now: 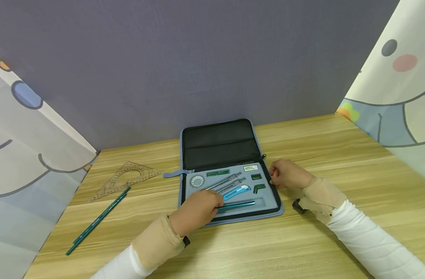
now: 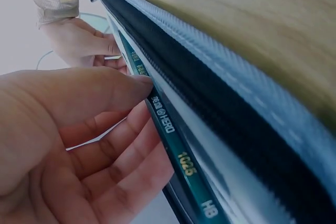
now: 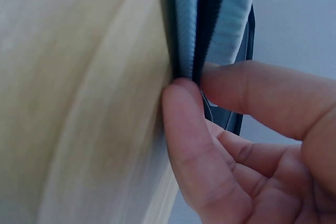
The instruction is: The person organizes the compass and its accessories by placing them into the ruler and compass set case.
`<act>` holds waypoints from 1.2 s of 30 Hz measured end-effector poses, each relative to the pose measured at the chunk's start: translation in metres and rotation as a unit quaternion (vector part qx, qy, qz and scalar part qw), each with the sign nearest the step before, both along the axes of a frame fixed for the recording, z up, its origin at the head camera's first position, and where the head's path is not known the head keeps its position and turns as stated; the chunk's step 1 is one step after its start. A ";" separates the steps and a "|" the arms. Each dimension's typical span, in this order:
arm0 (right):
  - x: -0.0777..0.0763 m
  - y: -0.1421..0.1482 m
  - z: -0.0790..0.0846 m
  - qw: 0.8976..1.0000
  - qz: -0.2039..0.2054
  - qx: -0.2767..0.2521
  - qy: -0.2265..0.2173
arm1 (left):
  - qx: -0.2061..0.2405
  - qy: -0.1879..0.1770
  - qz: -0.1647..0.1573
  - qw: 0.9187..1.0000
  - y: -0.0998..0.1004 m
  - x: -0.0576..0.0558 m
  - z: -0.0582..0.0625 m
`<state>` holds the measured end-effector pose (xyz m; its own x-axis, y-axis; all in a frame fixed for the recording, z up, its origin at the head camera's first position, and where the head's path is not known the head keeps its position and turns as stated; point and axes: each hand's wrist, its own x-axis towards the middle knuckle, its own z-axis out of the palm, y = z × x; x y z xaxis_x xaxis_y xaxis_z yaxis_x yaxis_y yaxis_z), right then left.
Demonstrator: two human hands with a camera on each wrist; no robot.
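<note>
A blue zip case (image 1: 282, 209) lies unfolded on the wooden table, its black-lined lid tipped back. My left hand (image 1: 198, 211) pinches dark green HB pencils (image 1: 238, 204) between thumb and fingers at the long slot along the tray's front. Lettering on one pencil (image 2: 184, 163) faces the left wrist camera. At the case's right side, my right hand (image 1: 290, 174) grips the zipped edge (image 3: 189, 30) between thumb and fingertips. The grey tray also holds two compasses (image 1: 230, 186), a blue utility knife (image 1: 237, 192), a round white dial (image 1: 197, 181) and small green pieces (image 1: 256, 176).
Left of the case lie a clear set square (image 1: 109, 186) and two more green pencils (image 1: 97, 221). A blue strap (image 1: 173, 174) sticks out from the case's left side. A grey wall (image 1: 198, 69) rises behind the table, with cartoon-printed cloth (image 1: 401, 89) at the sides.
</note>
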<state>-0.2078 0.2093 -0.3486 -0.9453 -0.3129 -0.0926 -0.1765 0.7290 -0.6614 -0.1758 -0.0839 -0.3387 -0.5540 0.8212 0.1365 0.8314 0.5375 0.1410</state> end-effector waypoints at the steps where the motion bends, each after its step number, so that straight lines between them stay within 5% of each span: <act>1: 0.000 0.000 0.000 1.000 0.000 0.001 0.001 | -0.002 0.000 0.001 1.000 0.001 0.000 0.000; 13: -0.001 -0.001 0.000 1.000 0.000 0.004 -0.001 | -0.021 -0.047 0.018 0.999 0.008 0.000 -0.004; 36: -0.001 -0.001 0.000 1.000 -0.005 0.012 -0.004 | 0.011 -0.040 -0.029 0.999 0.013 -0.003 -0.006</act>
<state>-0.2090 0.2083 -0.3488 -0.9473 -0.3018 -0.1074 -0.1648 0.7466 -0.6445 -0.1785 -0.0711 -0.3445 -0.5150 0.8497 0.1132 0.8470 0.4841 0.2196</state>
